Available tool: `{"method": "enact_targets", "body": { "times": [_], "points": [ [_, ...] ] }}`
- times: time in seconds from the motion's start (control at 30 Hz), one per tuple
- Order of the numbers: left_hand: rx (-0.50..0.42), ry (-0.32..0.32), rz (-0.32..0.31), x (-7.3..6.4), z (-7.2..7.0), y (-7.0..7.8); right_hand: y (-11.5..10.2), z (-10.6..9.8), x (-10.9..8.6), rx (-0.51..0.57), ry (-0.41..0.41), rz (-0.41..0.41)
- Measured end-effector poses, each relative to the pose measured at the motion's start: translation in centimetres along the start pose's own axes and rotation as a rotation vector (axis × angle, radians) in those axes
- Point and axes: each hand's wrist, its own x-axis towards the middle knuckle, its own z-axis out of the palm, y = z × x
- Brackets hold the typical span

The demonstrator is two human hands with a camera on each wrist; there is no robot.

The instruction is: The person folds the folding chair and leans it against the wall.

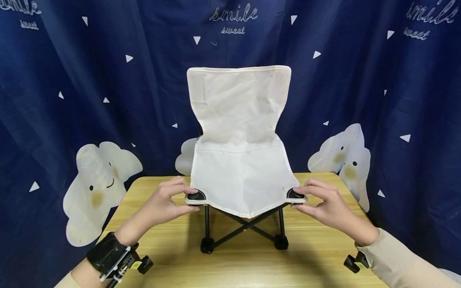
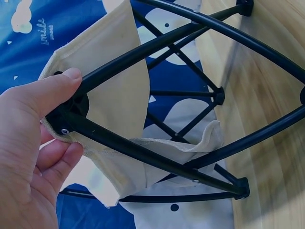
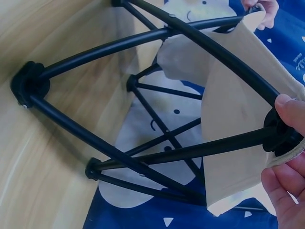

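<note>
A small folding chair point(image 1: 241, 172) with a white fabric seat and back stands unfolded on the wooden table, facing me. Its black tube legs point(image 1: 245, 225) cross in an X under the seat. My left hand point(image 1: 162, 202) pinches the seat's front left corner, fingers on top and thumb beneath. At the front right corner, my right hand point(image 1: 325, 202) grips the black corner piece point(image 1: 296, 194) in the same way. From below, the left wrist view shows the left thumb against the black corner joint point(image 2: 71, 107). The right wrist view shows the right corner joint point(image 3: 281, 133) held likewise.
The pale wooden table point(image 1: 173, 256) spreads under the chair and in front of it. Behind hangs a dark blue curtain point(image 1: 151, 80) with white triangles, clouds and lettering. Black wrist mounts point(image 1: 119, 258) are strapped near both hands.
</note>
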Motion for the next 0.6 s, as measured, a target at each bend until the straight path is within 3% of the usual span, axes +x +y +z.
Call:
{"method": "enact_targets", "body": {
  "times": [0.33, 0.6],
  "points": [
    [-0.001, 0.001, -0.014, 0.7, 0.1, 0.0, 0.4, -0.1, 0.5, -0.012, -0.017, 0.009],
    [0.006, 0.023, 0.020, 1.3, 0.2, -0.3, 0.7, 0.0, 1.0, -0.043, -0.011, 0.011]
  ]
}}
